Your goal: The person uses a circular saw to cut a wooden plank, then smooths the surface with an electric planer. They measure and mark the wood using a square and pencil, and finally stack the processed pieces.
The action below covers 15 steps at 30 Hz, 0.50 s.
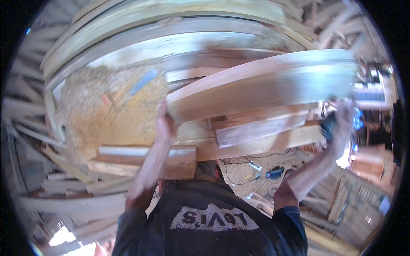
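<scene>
Holding a thick wooden beam (256, 89) crosswise, centre to right, over a sawdust-strewn counter (89, 123). Gripping its left end in the left hand (166, 123), closed around the near corner, and its right end in the right hand (339, 109), closed on the wood, finger detail lost to blur. Having a shorter pale block (260, 128) just nearer, a squared timber (179, 167) at near left, long boards (205, 25) along the far side, and a blue-and-black tool (275, 172) lower down, near right.
</scene>
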Available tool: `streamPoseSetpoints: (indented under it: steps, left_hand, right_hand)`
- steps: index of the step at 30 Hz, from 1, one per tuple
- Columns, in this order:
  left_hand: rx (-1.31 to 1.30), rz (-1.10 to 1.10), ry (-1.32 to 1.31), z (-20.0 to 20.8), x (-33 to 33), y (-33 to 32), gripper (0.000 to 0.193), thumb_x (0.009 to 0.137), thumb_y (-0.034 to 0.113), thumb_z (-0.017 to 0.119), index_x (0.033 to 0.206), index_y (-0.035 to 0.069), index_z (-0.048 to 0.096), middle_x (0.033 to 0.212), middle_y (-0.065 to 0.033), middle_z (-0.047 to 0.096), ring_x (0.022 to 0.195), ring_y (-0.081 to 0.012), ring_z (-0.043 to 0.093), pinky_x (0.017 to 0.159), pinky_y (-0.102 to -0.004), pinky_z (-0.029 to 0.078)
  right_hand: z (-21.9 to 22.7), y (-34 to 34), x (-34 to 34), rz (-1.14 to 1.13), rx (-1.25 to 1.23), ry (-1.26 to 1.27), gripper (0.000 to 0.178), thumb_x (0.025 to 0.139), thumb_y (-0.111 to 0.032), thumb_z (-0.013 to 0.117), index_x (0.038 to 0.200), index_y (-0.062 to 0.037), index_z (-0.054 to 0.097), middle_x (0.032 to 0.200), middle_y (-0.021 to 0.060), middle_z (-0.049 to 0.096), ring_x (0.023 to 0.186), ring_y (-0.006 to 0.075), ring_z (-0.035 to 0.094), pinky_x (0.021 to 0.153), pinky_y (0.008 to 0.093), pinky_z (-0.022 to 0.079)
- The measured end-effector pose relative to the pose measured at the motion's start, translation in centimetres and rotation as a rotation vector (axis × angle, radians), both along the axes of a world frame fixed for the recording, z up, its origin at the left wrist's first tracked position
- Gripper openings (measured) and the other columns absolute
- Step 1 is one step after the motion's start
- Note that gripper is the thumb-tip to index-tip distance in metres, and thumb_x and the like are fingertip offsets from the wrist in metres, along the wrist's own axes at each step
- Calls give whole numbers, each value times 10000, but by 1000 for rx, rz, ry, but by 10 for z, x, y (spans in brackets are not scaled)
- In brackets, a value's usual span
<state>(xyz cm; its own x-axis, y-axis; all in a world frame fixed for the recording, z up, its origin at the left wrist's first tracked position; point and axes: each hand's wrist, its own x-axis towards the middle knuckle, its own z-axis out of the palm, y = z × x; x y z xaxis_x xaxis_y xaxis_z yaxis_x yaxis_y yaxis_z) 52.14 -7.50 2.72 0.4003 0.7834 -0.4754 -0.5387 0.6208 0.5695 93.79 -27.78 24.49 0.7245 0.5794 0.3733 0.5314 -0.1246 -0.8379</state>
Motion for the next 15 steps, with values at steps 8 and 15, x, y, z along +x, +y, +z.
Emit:
streamPoseSetpoints:
  steps: [8, 15]
  left_hand:
    - [-151, 8, -498, -14, 74, -39, 542, 998, 480, 590, 1355, 72, 603, 1296, -131, 644, 1246, -285, 591, 1056, -497, 494]
    - [109, -269, 5, -13, -20, -34, 782, 979, 582, 594, 1553, 86, 402, 1590, -211, 430, 1374, -329, 511, 1157, -475, 399]
  right_hand:
    - [-16, 43, -124, 240, -444, 221, 725, 888, -369, 791, 1435, 32, 534, 1169, 170, 699, 969, 248, 657, 944, 365, 511]
    - [-14, 61, -246, 240, -465, 137, 758, 763, -285, 922, 1334, 92, 597, 1182, 193, 700, 1054, 268, 660, 980, 388, 505]
